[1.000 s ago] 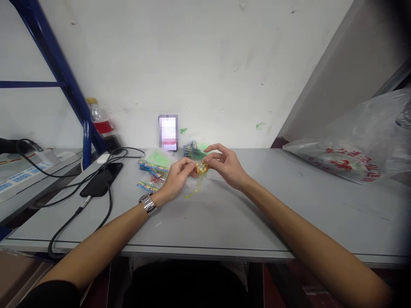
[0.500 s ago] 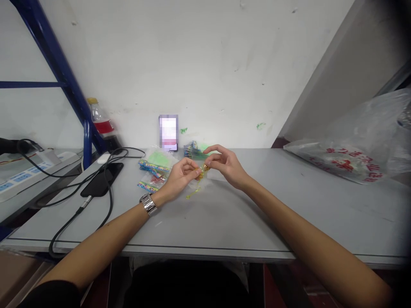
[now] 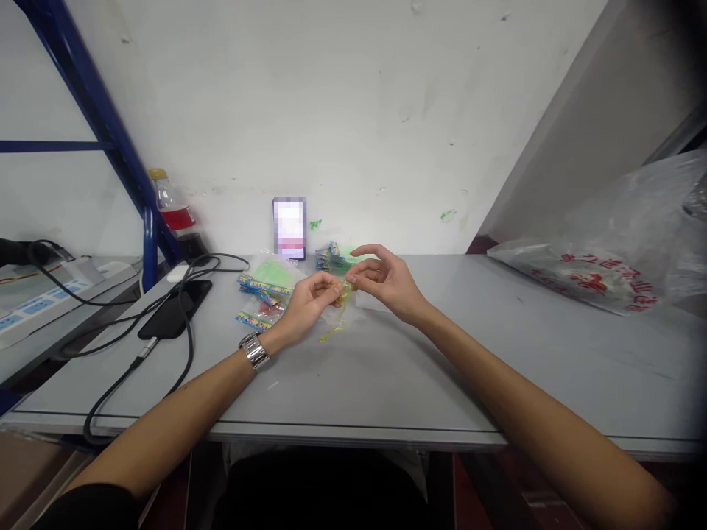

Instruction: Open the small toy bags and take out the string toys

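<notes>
My left hand [image 3: 307,303] and my right hand [image 3: 387,282] meet over the grey table [image 3: 387,375], both pinching a small yellow-green band [image 3: 341,305] between their fingertips. A loose end of the band hangs down onto the table by my left wrist. A metal watch sits on my left wrist. Just behind my hands lie several small clear packets with colourful headers [image 3: 265,283], some green, one red.
A phone [image 3: 289,228] leans upright against the wall. A dark phone on a cable [image 3: 175,309], a drink bottle [image 3: 174,210] and a power strip [image 3: 38,298] lie at the left near a blue frame. A large clear plastic bag [image 3: 607,254] sits at the right.
The small gold-yellow piece between my fingertips has become less bunched and now looks thinner and greener. My hands have stayed in place, fingers shifting slightly.
</notes>
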A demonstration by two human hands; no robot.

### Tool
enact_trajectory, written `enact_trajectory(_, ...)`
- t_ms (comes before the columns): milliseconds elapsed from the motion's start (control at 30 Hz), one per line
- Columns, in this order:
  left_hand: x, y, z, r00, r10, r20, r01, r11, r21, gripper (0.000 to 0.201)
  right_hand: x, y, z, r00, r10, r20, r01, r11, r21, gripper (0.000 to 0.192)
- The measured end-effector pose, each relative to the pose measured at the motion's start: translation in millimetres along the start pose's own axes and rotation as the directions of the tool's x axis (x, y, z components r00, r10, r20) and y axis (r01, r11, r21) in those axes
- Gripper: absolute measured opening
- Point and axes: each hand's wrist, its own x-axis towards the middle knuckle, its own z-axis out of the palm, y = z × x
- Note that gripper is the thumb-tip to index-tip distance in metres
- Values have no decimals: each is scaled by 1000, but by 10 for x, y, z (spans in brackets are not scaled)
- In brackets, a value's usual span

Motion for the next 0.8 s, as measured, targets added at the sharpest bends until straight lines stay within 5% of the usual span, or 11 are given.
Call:
enact_trajectory(233, 9, 37, 16, 994, 43, -102, -49, 997, -51, 28, -2, 12, 12, 1000, 12, -1, -12, 1000, -10, 32)
enact_trajectory(433, 39, 2, -3, 983, 51, -177, -71, 992, -108, 33, -29, 37, 41, 980, 81, 180, -65, 993, -94, 31)
enact_trajectory(600, 55, -3, -13, 966, 49, -253, -88, 985, -147, 32, -39, 83, 118, 987, 98, 124, -92, 994, -52, 28)
enact_trajectory(800, 43, 19, 25, 976, 12, -217, -46, 987, -155, 33, -36, 126, 176, 993, 101, 59, -105, 993, 60, 29)
